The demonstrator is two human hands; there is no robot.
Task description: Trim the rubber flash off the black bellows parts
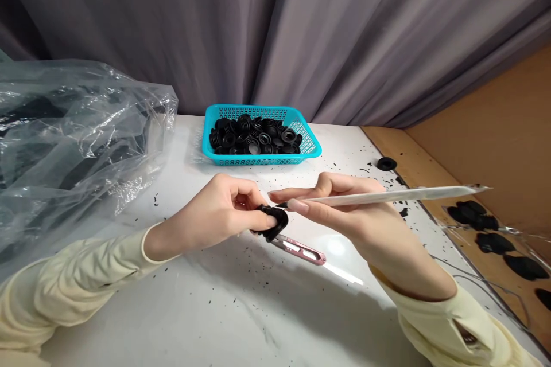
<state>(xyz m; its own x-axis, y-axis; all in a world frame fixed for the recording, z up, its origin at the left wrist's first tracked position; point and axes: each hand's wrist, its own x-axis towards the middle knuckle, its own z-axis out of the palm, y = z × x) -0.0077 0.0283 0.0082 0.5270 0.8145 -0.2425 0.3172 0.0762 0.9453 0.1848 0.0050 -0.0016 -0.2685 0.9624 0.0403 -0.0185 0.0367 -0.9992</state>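
Note:
In my left hand (224,212) is a black ribbed rubber piece (278,223), pinched between thumb and fingers. My right hand (340,206) grips a slim tool (413,194) with a white wrapped handle and a dark pointed tip. That tip is at the upper edge of the rubber piece; whether it touches cannot be made out. Pink-handled thread snips (301,249) lie on the table just beneath the piece, their blade end partly hidden by it.
A turquoise basket (262,159) full of black ribbed rubber pieces stands behind my hands. Clear plastic bags (86,126) with dark contents cover the left side. One black ring (386,164) sits at the right, near several flat black pieces (495,242). Black scraps dot the white table (172,309).

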